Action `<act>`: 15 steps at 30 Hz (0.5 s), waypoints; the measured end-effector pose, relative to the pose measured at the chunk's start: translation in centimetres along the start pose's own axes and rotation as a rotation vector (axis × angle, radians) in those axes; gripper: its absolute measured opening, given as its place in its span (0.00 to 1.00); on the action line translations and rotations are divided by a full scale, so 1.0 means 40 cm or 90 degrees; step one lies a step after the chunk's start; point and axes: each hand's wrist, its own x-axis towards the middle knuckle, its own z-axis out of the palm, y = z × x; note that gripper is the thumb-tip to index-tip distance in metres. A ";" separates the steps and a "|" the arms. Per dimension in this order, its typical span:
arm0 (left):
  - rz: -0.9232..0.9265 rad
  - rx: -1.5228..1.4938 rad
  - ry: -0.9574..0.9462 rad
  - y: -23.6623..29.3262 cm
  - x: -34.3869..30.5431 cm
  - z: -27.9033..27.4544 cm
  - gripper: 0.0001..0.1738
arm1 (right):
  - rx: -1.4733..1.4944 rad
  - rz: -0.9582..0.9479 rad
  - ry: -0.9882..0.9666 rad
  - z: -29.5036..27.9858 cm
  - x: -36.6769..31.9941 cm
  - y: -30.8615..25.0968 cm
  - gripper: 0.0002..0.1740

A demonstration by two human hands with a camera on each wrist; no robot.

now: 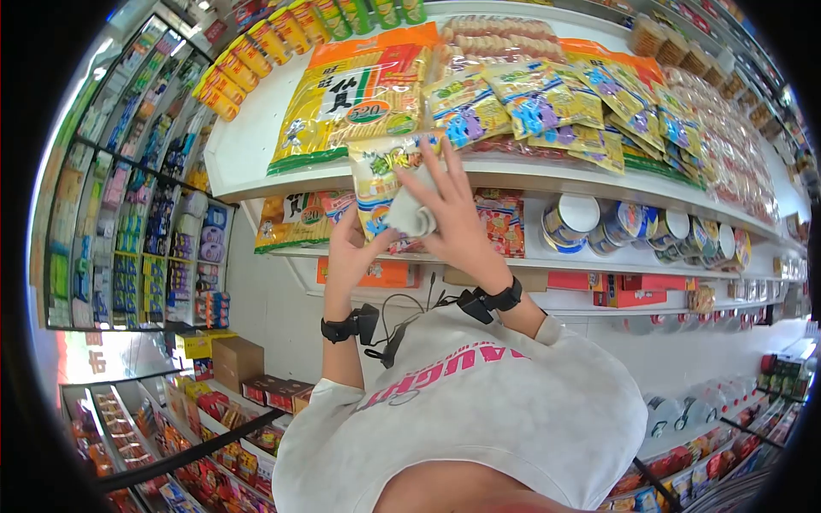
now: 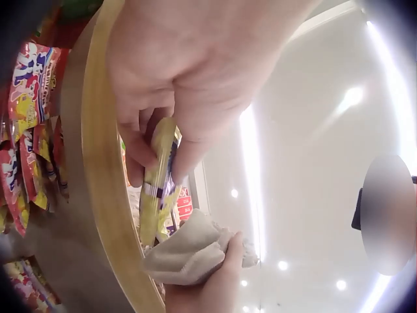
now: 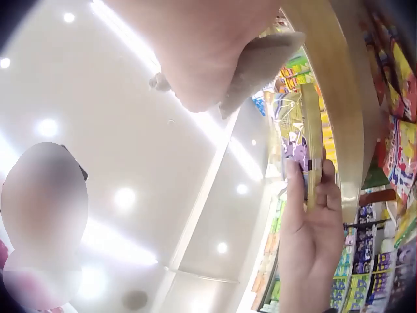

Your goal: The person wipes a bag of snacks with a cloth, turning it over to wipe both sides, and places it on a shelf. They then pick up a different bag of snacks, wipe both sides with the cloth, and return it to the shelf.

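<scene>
My left hand pinches the lower part of a yellow snack packet, held upright just in front of the shelf edge. Thumb and fingers of the left hand lie on opposite faces of the packet. In my right hand is a crumpled pale cloth, beside the packet; its fingers spread up toward the packet's top. The left wrist view shows the right thumb lying along the cloth. Cloth partly covers the right fingers in the right wrist view.
Similar yellow packets lie piled on the white shelf, beside a large yellow bag and a row of canisters. Tins stand on the shelf below. A cable hangs between the wrists.
</scene>
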 end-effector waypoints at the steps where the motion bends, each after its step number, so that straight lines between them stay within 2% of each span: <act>1: -0.068 -0.034 0.004 -0.001 0.004 -0.010 0.28 | -0.003 -0.001 -0.006 -0.004 -0.006 -0.005 0.47; 4: -0.003 0.020 0.035 0.028 0.067 0.022 0.25 | 0.030 0.012 0.002 -0.029 -0.023 0.015 0.49; 5: 0.014 -0.044 0.088 0.052 0.086 0.052 0.22 | 0.067 0.025 0.015 -0.034 -0.033 0.036 0.49; 8: -0.020 0.000 0.140 0.015 0.184 0.028 0.24 | 0.173 0.087 0.074 -0.061 -0.057 0.052 0.43; 10: -0.030 0.328 0.169 0.029 0.224 0.027 0.36 | 0.222 0.125 0.108 -0.073 -0.066 0.048 0.39; 11: 0.076 0.476 0.229 -0.059 0.241 0.002 0.39 | 0.233 0.130 0.132 -0.070 -0.067 0.045 0.34; 12: 0.185 0.623 0.290 -0.101 0.254 -0.014 0.42 | 0.233 0.123 0.125 -0.070 -0.071 0.048 0.33; 13: 0.137 0.487 0.267 -0.060 0.230 -0.012 0.47 | 0.232 0.112 0.123 -0.071 -0.076 0.057 0.32; 14: 0.154 0.435 0.278 -0.078 0.209 -0.036 0.41 | 0.231 0.101 0.123 -0.064 -0.076 0.065 0.31; 15: 0.074 0.304 0.242 -0.057 0.175 -0.048 0.37 | 0.369 0.145 0.117 -0.044 -0.083 0.070 0.29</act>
